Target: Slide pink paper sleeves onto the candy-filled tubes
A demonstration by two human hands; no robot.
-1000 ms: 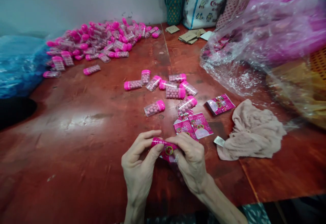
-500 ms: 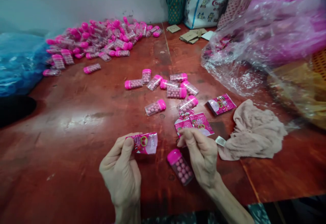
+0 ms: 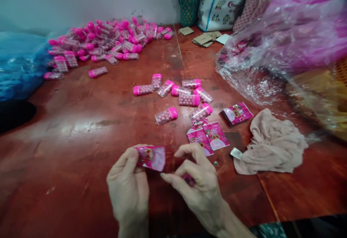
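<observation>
Jutting rightward from pinching left fingers (image 3: pixel 131 156): printed pink wrapper (image 3: pixel 152 158).

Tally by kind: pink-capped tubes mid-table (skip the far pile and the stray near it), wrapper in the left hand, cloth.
Pink-capped tubes: 9
Wrapper in left hand: 1
Cloth: 1
Total: 11
Not counted: item mostly hidden by right hand.

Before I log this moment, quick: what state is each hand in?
Left hand: closed, holding a pink printed wrapper.
Right hand: partly curled; whether it grips the dark pink item there cannot be told.
</observation>
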